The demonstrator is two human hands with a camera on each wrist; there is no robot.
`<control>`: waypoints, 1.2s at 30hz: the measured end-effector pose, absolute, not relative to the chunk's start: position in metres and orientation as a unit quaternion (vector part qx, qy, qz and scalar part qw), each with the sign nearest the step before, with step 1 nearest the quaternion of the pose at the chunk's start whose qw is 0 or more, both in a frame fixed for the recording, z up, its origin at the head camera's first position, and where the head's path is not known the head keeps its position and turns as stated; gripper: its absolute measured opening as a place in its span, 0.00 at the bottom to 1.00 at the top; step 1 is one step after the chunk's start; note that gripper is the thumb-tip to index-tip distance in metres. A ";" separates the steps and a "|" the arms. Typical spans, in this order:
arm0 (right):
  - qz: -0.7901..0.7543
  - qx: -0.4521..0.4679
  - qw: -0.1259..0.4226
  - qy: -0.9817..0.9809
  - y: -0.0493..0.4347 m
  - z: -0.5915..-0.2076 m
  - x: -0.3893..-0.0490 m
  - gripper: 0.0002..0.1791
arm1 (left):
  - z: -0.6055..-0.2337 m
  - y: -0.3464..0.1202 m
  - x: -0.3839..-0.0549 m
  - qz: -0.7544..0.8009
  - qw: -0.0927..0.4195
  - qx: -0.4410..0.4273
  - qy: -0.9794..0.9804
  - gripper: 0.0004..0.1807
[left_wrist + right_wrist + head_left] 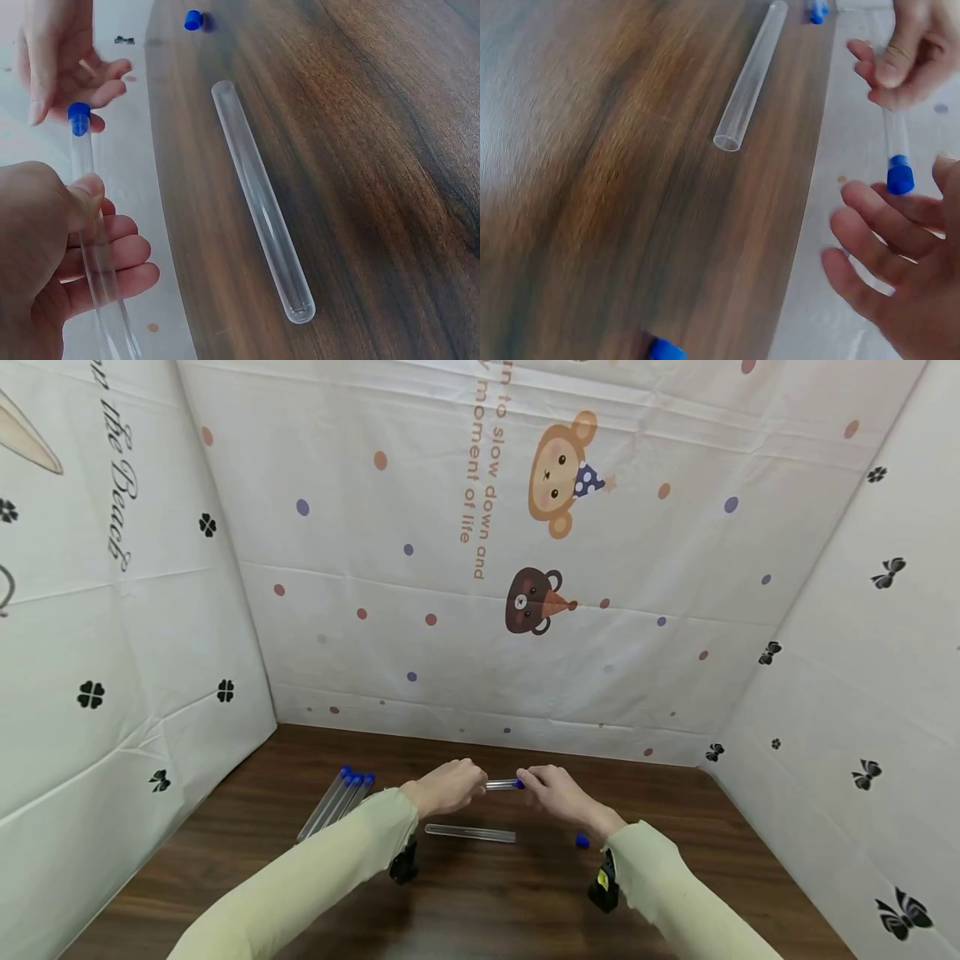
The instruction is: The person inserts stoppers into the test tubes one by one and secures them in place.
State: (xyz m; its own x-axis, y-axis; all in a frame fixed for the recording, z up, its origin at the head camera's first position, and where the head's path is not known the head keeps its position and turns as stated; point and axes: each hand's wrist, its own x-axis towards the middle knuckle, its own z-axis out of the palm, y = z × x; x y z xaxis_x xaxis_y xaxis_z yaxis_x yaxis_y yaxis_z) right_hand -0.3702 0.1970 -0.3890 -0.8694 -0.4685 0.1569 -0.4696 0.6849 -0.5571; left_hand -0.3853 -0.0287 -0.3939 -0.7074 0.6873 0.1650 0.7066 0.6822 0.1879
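Observation:
My left hand (pixel 452 783) grips a clear test tube (pixel 85 157) between thumb and fingers, its blue cap (pixel 79 112) set in the end toward my right hand. My right hand (pixel 907 255) is beside that cap, its fingers spread and loosely bent; in the right wrist view the thumb stands apart from the cap. A second test tube (pixel 470 833), uncapped, lies on the table below the hands, its open end (pixel 727 142) toward the right. A loose blue cap (pixel 582 841) rests on the table near my right wrist.
Several blue-capped tubes (pixel 335 804) lie side by side on the left of the dark wooden table (pixel 510 902). Printed white sheets (pixel 450 652) rise at the back and both sides. A dark wrist device (pixel 405 862) hangs under my left forearm.

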 end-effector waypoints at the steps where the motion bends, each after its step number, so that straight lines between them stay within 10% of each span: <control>1: 0.324 0.242 -0.016 -0.914 0.197 -0.389 -0.370 0.21 | -0.394 -0.029 -0.385 -0.118 0.041 -0.380 -0.917 0.07; 7: 0.422 0.178 -0.055 -0.887 0.191 -0.397 -0.370 0.23 | -0.395 -0.026 -0.385 -0.107 0.057 -0.392 -0.912 0.06; 23: 0.450 0.095 0.051 -0.886 0.174 -0.405 -0.360 0.29 | -0.391 -0.025 -0.377 -0.121 0.126 -0.403 -0.898 0.13; 36: 0.552 0.110 -0.046 -0.825 0.176 -0.388 -0.359 0.27 | -0.390 -0.022 -0.370 -0.109 0.196 -0.402 -0.888 0.12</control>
